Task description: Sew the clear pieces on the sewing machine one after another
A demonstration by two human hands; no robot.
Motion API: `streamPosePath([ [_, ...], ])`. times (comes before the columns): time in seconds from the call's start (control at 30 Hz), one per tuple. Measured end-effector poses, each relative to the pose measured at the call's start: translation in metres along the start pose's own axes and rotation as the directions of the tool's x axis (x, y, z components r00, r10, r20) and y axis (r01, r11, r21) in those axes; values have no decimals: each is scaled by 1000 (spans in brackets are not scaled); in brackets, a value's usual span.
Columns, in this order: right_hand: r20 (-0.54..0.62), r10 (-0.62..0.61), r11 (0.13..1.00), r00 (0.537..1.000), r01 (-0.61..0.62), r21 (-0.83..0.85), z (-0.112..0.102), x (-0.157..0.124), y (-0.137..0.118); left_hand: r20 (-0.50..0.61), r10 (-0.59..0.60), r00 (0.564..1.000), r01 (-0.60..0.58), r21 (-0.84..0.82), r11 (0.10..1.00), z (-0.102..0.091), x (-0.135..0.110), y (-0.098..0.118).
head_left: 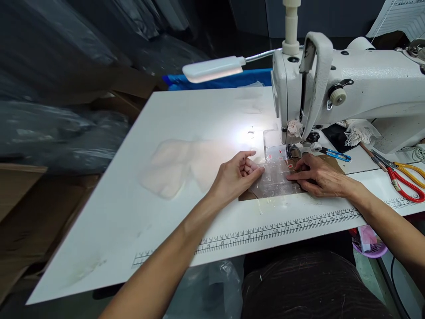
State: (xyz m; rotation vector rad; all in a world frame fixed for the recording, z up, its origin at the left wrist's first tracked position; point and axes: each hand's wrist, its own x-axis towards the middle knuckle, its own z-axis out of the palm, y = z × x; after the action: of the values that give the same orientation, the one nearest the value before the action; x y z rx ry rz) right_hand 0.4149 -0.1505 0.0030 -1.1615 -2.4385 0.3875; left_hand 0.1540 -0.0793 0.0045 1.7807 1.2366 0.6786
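A clear plastic sheet (pixel 275 179) lies over a brown piece (pixel 247 196) in front of the needle area (pixel 292 150) of a white sewing machine (pixel 348 84). My left hand (pixel 236 174) rests at the sheet's left edge with its fingers curled in, pinching that edge. My right hand (pixel 317 175) lies flat on the sheet's right side, fingers stretched toward the presser foot. Small red marks show on the plate under the needle.
A pale cut fabric piece (pixel 172 166) lies left on the white table (pixel 133 212). Red-and-yellow scissors (pixel 403 177) and blue snips (pixel 337 154) lie to the right. A lamp (pixel 212 68) hangs over the table. A printed ruler (pixel 282 229) runs along the front edge.
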Motion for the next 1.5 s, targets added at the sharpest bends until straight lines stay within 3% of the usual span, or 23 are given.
streamPosePath([
  [0.07, 0, 0, 1000, 1000, 0, 0, 0, 0, 0, -29, 4, 1000, -4, 0, 1000, -2, 0, 1],
  [0.13, -3, 2, 1000, 1000, -2, 4, 1, 0, 0, -135, 78, 988, -68, 75, 995, -5, 1, 4],
  [0.2, -11, -2, 1000, 1000, 2, 8, 2, -1, 0, -217, 260, 941, -208, 238, 949, -6, 4, 6],
  [0.23, -18, -2, 1000, 1000, 2, 10, 3, -1, 0, -194, 372, 908, -297, 328, 897, -5, 6, 8],
  [0.33, -46, -2, 1000, 999, 2, 18, 5, -1, 0, 88, 611, 787, -568, 490, 661, 0, 15, 11],
  [0.4, -61, 3, 1000, 998, -2, 20, 6, -2, -1, 270, 646, 714, -676, 508, 534, 5, 22, 12],
  [0.47, -61, 11, 1000, 998, -10, 23, 6, -3, -2, 370, 633, 680, -720, 501, 481, 9, 28, 13],
  [0.67, -54, 37, 998, 998, -35, 42, 5, -3, -3, 504, 543, 672, -738, 518, 432, 15, 32, 15],
  [0.93, -146, 108, 994, 983, -104, 34, 13, -2, 0, 565, 450, 691, -721, 586, 370, 17, 51, 22],
  [1.2, -125, 91, 996, 988, -91, 4, 13, -3, -1, 517, 477, 711, -704, 522, 482, 16, 48, 16],
  [1.37, -131, 72, 997, 989, -75, -20, 13, -3, -1, 514, 520, 683, -728, 540, 422, 16, 48, 11],
  [1.5, -141, 58, 997, 988, -63, -37, 13, -2, -1, 498, 609, 617, -768, 549, 329, 17, 48, 5],
])
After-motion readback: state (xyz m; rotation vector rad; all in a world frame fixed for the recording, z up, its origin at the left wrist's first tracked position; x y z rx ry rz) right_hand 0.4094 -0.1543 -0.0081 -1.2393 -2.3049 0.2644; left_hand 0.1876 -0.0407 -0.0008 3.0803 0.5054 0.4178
